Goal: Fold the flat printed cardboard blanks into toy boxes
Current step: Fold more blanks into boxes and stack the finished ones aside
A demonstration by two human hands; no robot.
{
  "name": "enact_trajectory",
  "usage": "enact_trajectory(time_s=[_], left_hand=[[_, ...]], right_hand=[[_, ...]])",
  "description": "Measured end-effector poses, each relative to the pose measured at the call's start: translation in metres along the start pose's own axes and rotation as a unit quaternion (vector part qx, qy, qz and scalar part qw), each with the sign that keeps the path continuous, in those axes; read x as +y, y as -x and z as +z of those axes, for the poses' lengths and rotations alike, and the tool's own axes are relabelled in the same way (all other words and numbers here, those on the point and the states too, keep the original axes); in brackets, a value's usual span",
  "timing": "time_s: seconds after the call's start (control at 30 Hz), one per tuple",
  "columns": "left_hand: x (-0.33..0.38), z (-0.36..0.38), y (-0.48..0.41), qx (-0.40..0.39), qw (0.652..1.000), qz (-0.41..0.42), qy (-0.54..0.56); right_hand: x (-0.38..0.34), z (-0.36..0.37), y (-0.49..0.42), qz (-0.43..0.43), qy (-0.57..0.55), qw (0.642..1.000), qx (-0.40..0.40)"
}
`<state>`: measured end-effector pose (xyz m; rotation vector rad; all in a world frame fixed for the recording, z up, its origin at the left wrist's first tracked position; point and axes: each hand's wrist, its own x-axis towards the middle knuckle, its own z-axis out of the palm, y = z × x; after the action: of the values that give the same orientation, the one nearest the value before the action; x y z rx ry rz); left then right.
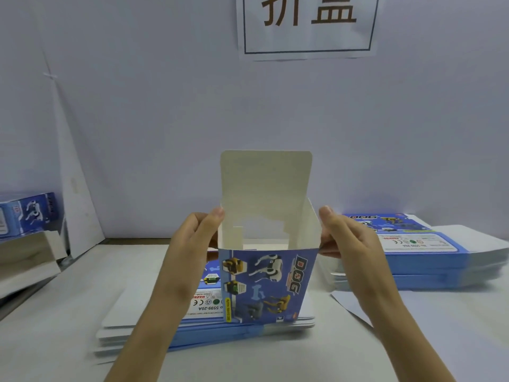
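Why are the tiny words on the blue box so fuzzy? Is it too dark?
Head view: slightly soft, so small print on the blue printed cardboard box smears, though the big DOG title reads; not dark, the light is even, with faint shadows beneath the stack of flat blue-and-white blanks.

One head-worn camera looks forward and down from just behind the left hand (197,238) and right hand (345,238), close enough that the box (268,282) they grip fills the centre. The table (413,334) lies under them, the wall (137,119) beyond.
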<state>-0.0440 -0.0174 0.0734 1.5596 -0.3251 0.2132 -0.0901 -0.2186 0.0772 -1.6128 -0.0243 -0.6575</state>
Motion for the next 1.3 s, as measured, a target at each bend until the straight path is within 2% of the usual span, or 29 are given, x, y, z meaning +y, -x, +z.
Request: enact_trajectory(time_s=[0.27, 0.43, 0.53, 0.63, 0.73, 0.83, 0.93, 1.0, 1.03, 1.1, 1.17, 1.2, 1.3], left_hand=[[-0.003, 0.006, 0.000, -0.024, 0.998, -0.049, 0.028], [-0.007, -0.004, -0.005, -0.078, 0.989, -0.079, 0.102], [-0.011, -0.007, -0.006, -0.105, 0.984, -0.087, 0.114], [-0.013, -0.006, -0.005, -0.111, 0.982, -0.077, 0.133], [-0.016, -0.005, -0.007, -0.108, 0.983, -0.066, 0.132], [-0.017, -0.003, -0.006, -0.100, 0.983, -0.061, 0.144], [-0.016, 0.002, -0.005, -0.105, 0.984, -0.055, 0.134], [-0.016, 0.005, -0.004, -0.088, 0.985, -0.061, 0.133], [-0.016, 0.006, -0.003, -0.078, 0.987, -0.062, 0.128], [-0.012, 0.007, -0.002, -0.061, 0.991, -0.055, 0.104], [-0.007, 0.007, 0.000, -0.052, 0.995, -0.046, 0.075], [-0.006, 0.007, 0.001, -0.048, 0.996, -0.043, 0.068], [-0.003, 0.006, 0.003, -0.038, 0.996, -0.044, 0.063]], right_hand=[[0.004, -0.002, -0.002, -0.004, 0.040, 0.999, -0.025], [0.011, -0.005, -0.006, 0.086, -0.059, 0.994, -0.042], [0.016, -0.010, -0.007, 0.143, -0.094, 0.981, -0.091], [0.024, -0.015, -0.008, 0.165, -0.147, 0.967, -0.125], [0.034, -0.013, -0.011, 0.176, -0.230, 0.951, -0.111], [0.046, -0.015, -0.013, 0.222, -0.289, 0.923, -0.123], [0.051, -0.019, -0.012, 0.272, -0.224, 0.925, -0.144], [0.047, -0.019, -0.012, 0.256, -0.166, 0.947, -0.103], [0.043, -0.019, -0.012, 0.211, -0.122, 0.968, -0.057], [0.032, -0.019, -0.011, 0.060, 0.028, 0.997, 0.041], [0.016, -0.020, -0.007, -0.089, 0.181, 0.974, 0.103], [0.010, -0.018, -0.004, -0.134, 0.229, 0.957, 0.117], [-0.002, -0.007, 0.005, -0.131, 0.318, 0.931, 0.120]])
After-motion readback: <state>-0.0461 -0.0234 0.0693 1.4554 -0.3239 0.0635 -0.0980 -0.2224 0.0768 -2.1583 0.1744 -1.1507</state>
